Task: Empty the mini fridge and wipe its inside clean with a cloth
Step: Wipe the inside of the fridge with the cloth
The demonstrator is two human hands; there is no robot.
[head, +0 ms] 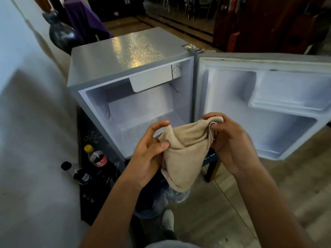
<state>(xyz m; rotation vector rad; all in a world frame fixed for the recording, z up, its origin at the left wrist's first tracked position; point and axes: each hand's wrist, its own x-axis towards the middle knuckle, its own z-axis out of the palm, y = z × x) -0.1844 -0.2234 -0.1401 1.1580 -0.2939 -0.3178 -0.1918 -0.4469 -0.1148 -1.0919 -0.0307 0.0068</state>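
The grey mini fridge point(114, 56) stands in front of me with its door point(268, 104) swung wide to the right. Its white inside point(143, 111) holds nothing that I can see. In front of the opening I hold a beige cloth point(184, 153) between both hands. My left hand point(150, 151) pinches the cloth's left edge with thumb and fingers. My right hand point(231, 140) grips its upper right corner. The cloth's lower part hangs folded below my hands.
A cola bottle with a yellow cap point(97, 158) stands on the dark floor mat left of the fridge, and a black-capped bottle point(77, 171) lies beside it. A white wall point(26, 122) runs along the left. A dark vase point(60, 34) stands behind the fridge.
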